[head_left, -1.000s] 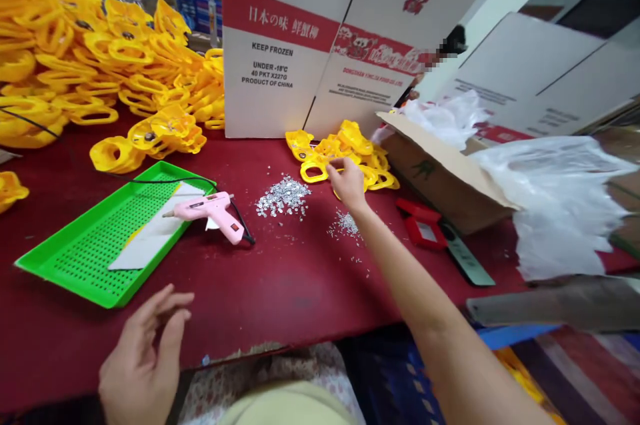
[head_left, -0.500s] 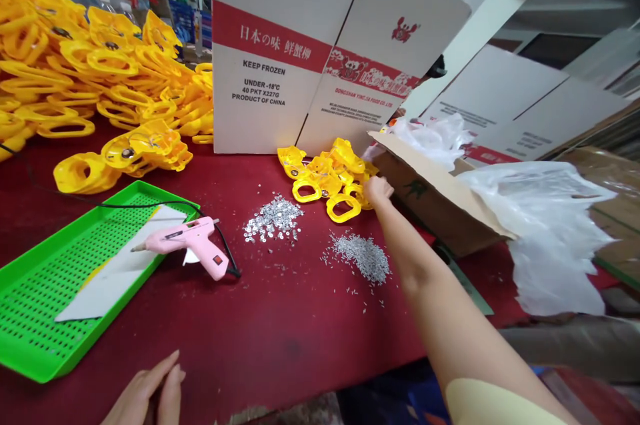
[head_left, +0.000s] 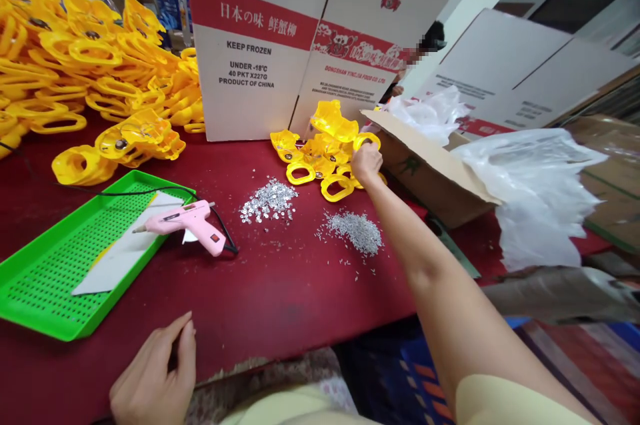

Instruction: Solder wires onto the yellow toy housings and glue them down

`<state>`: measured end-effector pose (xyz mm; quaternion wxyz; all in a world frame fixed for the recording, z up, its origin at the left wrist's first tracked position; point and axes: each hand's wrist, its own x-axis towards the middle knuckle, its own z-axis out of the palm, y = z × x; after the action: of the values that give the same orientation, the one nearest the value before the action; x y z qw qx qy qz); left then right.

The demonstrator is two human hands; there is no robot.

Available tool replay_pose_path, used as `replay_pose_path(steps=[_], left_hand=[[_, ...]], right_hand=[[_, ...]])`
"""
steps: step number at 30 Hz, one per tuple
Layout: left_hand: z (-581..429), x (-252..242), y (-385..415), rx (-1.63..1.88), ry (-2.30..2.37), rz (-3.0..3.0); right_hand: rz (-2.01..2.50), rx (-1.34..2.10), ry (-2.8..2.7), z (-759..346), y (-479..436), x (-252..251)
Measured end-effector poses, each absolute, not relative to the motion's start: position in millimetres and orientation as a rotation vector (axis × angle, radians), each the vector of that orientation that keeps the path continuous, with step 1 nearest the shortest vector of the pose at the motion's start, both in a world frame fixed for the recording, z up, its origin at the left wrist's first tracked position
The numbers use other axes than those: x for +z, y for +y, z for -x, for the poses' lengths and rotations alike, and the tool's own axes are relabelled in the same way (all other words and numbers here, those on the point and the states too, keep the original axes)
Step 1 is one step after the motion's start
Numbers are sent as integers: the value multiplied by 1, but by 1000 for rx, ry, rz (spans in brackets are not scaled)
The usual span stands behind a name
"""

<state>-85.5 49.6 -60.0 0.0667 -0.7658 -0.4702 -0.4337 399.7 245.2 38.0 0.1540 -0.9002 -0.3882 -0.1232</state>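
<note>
My right hand (head_left: 367,161) is closed on a yellow plastic piece with an oval loop (head_left: 367,139), lifted at the right of a small heap. Below it lie more yellow plastic pieces (head_left: 319,159), some with oval loops and round metal spots. At the lower left edge of the table, my left hand (head_left: 157,368) is curled, thumb and forefinger tips together, with nothing visible between them. Between the hands lie a pile of small silver washers (head_left: 270,200) and a pile of tiny metal pins (head_left: 356,233). A pink glue gun (head_left: 193,221) rests across a green tray's edge.
The perforated green tray (head_left: 55,278) holds a white sheet. A large pile of yellow pieces (head_left: 75,71) fills the back left. A tall white carton (head_left: 250,105) stands behind. At right are an open brown box (head_left: 425,171) and white plastic bags (head_left: 540,185). Someone is partly visible behind the carton.
My right hand has lifted a yellow piece from the heap, bringing it up and slightly left. My left hand has come further into view. The camera view has shifted a little.
</note>
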Motion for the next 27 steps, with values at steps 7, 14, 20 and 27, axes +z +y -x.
replay_pose_path(steps=[7,14,20,27], left_hand=[[87,-61,46,-1388,-1433,2390],[77,-41,41,-1613,-1438,2515],[67,4,38,-1710,-1284,2370],[76,23,23,-1264,-1058,2498]], right_hand=[[2411,-372,-1056,-337,223,50],[2162,-409,-1311,-276,145,50],[1758,-448,-1747,-246,62,49],[1571,-159,-2231,-219,6,30]])
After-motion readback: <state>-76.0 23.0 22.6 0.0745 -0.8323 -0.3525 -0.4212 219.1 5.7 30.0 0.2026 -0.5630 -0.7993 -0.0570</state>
